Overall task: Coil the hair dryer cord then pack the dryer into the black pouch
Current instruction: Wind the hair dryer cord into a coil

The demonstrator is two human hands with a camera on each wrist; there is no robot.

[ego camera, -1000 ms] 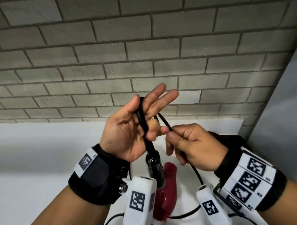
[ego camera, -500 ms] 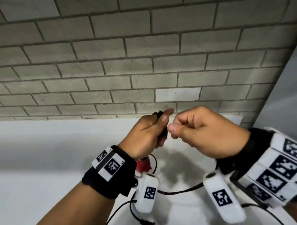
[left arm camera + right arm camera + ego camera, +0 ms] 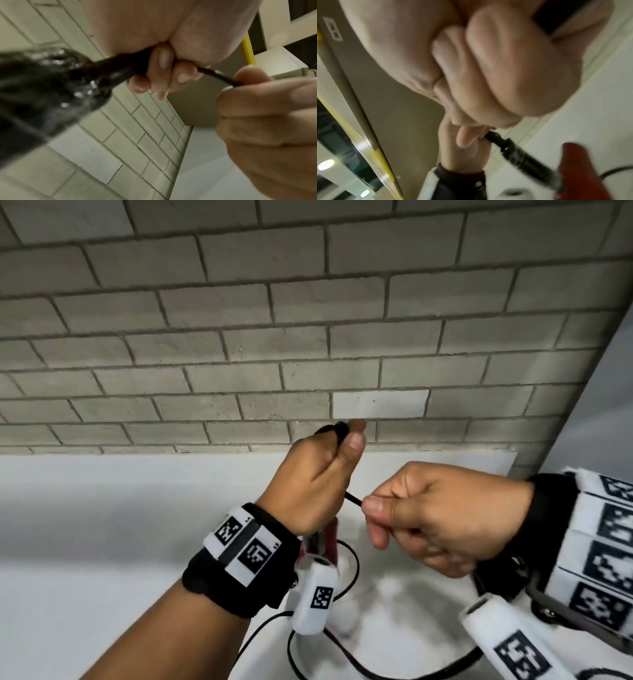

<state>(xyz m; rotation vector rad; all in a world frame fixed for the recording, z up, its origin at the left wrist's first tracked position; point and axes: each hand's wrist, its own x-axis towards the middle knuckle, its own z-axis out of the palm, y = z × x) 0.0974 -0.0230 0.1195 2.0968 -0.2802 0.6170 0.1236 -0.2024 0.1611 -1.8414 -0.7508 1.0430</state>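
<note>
My left hand (image 3: 325,474) is fisted round the black cord (image 3: 352,498) above the white table; a loop of cord (image 3: 337,429) pokes out at the top of the fist. The red hair dryer (image 3: 330,539) hangs below this hand, mostly hidden by the wrist and its camera. In the left wrist view my left fingers (image 3: 164,75) curl round the cord (image 3: 216,73) beside its thick black strain relief (image 3: 106,73). My right hand (image 3: 428,515) pinches the cord just right of the left fist. The rest of the cord (image 3: 346,659) trails slack over the table. The black pouch is not in view.
A grey brick wall (image 3: 308,337) rises behind the white table (image 3: 102,525). A grey panel (image 3: 603,405) stands at the right edge. The right wrist view shows the dryer's red body (image 3: 583,169) and black strain relief (image 3: 522,152).
My left hand went from spread fingers to a fist round the cord. My right hand came down from the top of the fist to its lower right side, still pinching the cord.
</note>
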